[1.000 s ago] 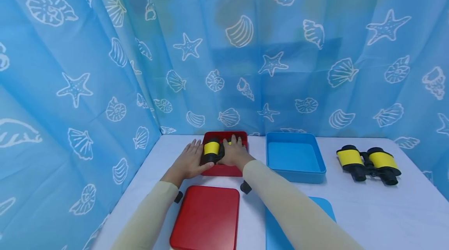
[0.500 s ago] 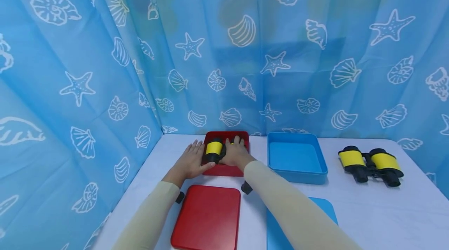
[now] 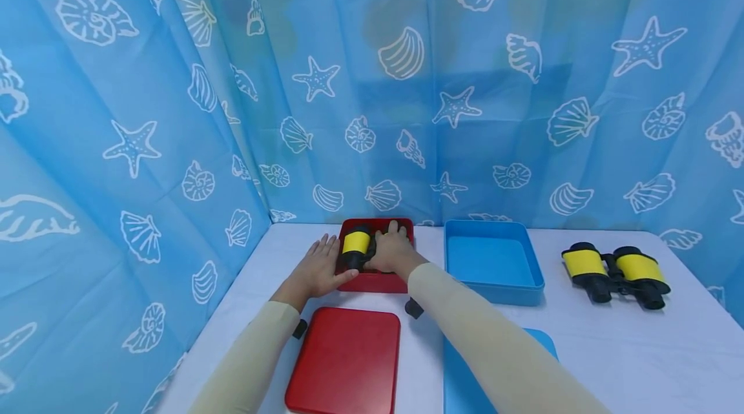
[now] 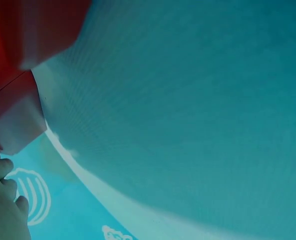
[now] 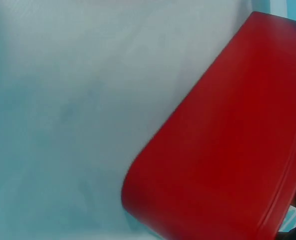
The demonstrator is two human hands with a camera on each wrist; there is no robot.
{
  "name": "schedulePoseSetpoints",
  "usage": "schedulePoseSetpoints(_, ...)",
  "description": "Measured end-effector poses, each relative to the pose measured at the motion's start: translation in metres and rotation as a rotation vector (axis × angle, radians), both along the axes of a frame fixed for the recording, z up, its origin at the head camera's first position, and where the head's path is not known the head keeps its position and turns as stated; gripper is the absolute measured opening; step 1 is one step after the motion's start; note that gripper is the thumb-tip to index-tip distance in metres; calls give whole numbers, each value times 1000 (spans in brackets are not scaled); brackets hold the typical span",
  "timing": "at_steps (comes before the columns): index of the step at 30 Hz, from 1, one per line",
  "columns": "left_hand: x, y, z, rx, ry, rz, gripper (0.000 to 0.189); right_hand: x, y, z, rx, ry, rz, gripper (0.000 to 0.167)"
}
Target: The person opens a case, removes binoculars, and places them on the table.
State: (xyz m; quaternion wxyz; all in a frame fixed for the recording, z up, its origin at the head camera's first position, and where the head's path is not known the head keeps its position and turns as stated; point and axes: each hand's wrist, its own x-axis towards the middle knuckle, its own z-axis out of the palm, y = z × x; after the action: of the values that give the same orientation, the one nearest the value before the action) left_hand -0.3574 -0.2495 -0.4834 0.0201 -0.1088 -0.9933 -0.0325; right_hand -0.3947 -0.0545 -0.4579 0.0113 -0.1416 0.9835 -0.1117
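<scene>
Yellow-and-black binoculars [image 3: 356, 243] lie in an open red box [image 3: 380, 283] at the back of the table. My right hand [image 3: 392, 254] reaches into the box and grips their right barrel, covering most of it. Flat along the box's left side, my left hand [image 3: 316, 272] has its fingers straight and its thumb across the front left corner. In the left wrist view, part of the left hand [image 4: 7, 210] shows beside the red box [image 4: 18, 110]. The right wrist view is largely filled by the box's red outer wall [image 5: 222, 140].
A red lid [image 3: 344, 362] lies in front of the red box. To the right stands an open blue box [image 3: 494, 259], with a blue lid [image 3: 465, 382] partly under the right sleeve. A second pair of binoculars [image 3: 617, 272] lies further right. A shell-patterned curtain [image 3: 407, 110] hangs behind.
My right hand has shifted slightly and its fingers are more bent over the right barrel, hiding more of its yellow. My left hand keeps its place at the box's left side.
</scene>
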Motion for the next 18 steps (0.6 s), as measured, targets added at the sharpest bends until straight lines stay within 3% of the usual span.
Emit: schedulePoseSetpoints(18,1,0,1,40,-26,5,112,4,-2,20,13,6,-21,86)
